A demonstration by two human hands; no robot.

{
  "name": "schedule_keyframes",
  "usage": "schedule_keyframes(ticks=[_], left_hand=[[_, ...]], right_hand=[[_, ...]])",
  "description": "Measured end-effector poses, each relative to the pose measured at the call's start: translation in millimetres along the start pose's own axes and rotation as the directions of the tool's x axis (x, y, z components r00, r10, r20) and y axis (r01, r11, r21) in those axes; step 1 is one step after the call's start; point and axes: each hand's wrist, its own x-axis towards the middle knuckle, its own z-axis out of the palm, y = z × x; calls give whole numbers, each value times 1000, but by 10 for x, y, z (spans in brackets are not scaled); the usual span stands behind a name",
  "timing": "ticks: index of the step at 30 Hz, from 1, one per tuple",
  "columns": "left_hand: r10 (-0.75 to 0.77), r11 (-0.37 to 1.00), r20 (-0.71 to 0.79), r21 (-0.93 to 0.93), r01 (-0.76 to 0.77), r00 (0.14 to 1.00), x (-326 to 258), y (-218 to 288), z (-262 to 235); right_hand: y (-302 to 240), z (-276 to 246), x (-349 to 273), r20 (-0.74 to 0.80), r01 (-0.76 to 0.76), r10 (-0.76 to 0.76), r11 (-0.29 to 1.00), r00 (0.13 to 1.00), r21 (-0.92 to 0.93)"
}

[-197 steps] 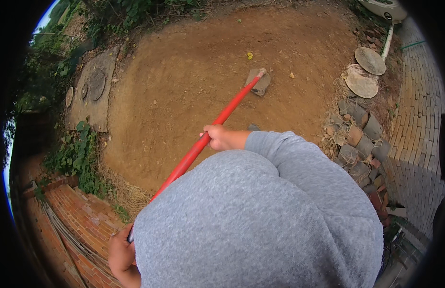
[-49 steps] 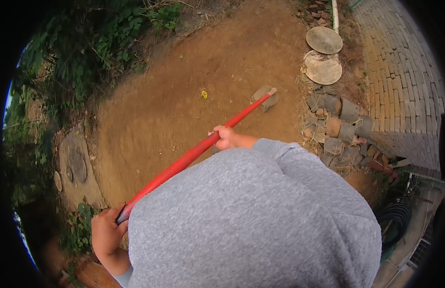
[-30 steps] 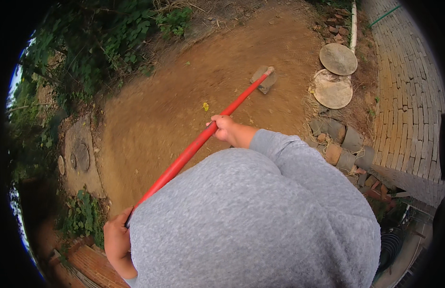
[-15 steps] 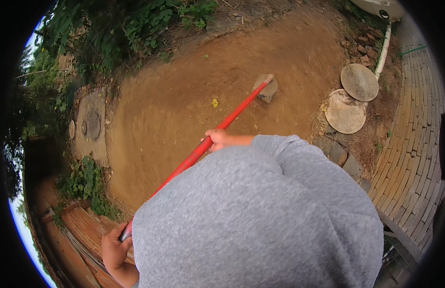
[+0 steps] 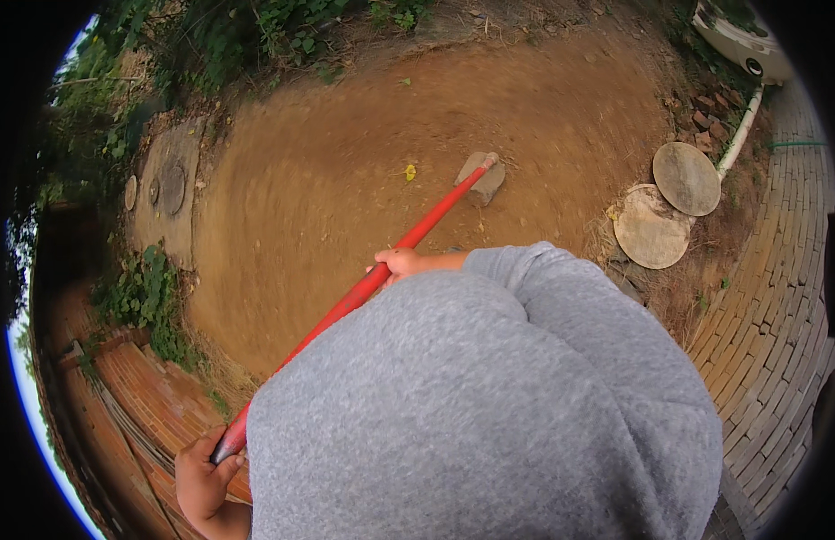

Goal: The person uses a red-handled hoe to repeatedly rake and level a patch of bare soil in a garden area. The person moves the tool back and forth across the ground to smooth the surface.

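A long red-handled hoe slants from the lower left up to the middle of the dirt. Its greyish, soil-coloured blade is at or just above the bare ground; whether it touches, I cannot tell. My left hand is closed around the dark butt end of the handle, low at the left. Farther up, my right hand grips the handle near its middle, partly hidden by my grey sleeve. A small yellow leaf lies on the dirt left of the blade.
Two round slabs overlap at the right, beside broken bricks and a white pipe. Past them runs a brick path. Leafy plants edge the far side. A concrete slab with round lids sits at the left.
The hoe blade has come nearer to me and left, closer to the yellow leaf. Both hands keep their hold. My view has turned a little, shifting the surroundings.
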Motion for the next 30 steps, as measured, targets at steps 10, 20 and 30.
schedule_keyframes(ticks=[10,20,30], left_hand=[[-14,968,-12,-251,11,1000,166,-389,248],[132,989,61,63,-136,989,317,21,-98],[213,977,31,-37,-212,977,614,41,-42]], right_hand=[[-298,69,-488,-85,98,-79,965,993,244],[-41,-186,-248,-85,58,-40,975,996,215],[-255,-350,-549,-125,157,-116,907,985,391]])
